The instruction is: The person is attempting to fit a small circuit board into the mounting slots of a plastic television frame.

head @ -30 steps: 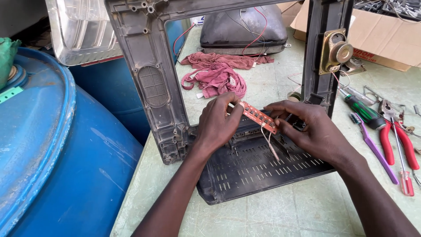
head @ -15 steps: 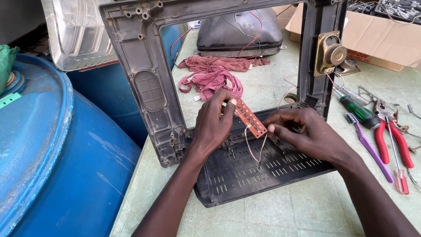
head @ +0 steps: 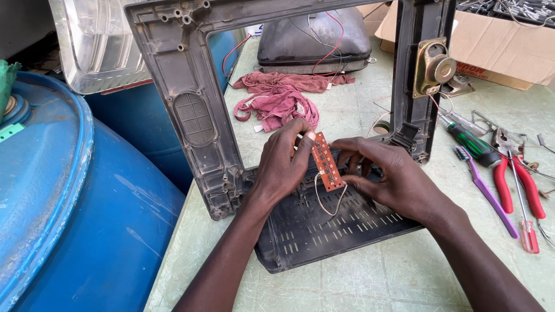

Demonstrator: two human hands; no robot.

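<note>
circuit board [head: 326, 161], small orange-brown strip with a row of dark parts, is sitting tilted between both hands, just above the slotted base of a dark plastic tv frame [head: 191, 115]; left hand [head: 281, 167] is closing fingers on the board's upper end, thumb side pressing its edge; right hand [head: 393, 176] is curling around the lower end, fingertips touching the board and the frame behind it; thin white wires [head: 326, 202] are looping down from the board onto the vented base panel [head: 324, 231]; frame is standing upright on the green tabletop [head: 370, 277], its opening facing the camera; round brass-coloured speaker [head: 433, 68] is sitting fixed to the frame's right post; red rag [head: 277, 98] is lying behind the frame, with a dark picture tube [head: 312, 40] further back; right of the frame: green-handled screwdriver [head: 474, 144], purple toothbrush [head: 485, 188], red-handled pliers [head: 517, 179], small red screwdriver [head: 527, 231], all lying near each other; cardboard box [head: 503, 52] is sitting at the far right; blue barrel [head: 52, 202] is standing left of the tabletop, touching its edge.
</note>
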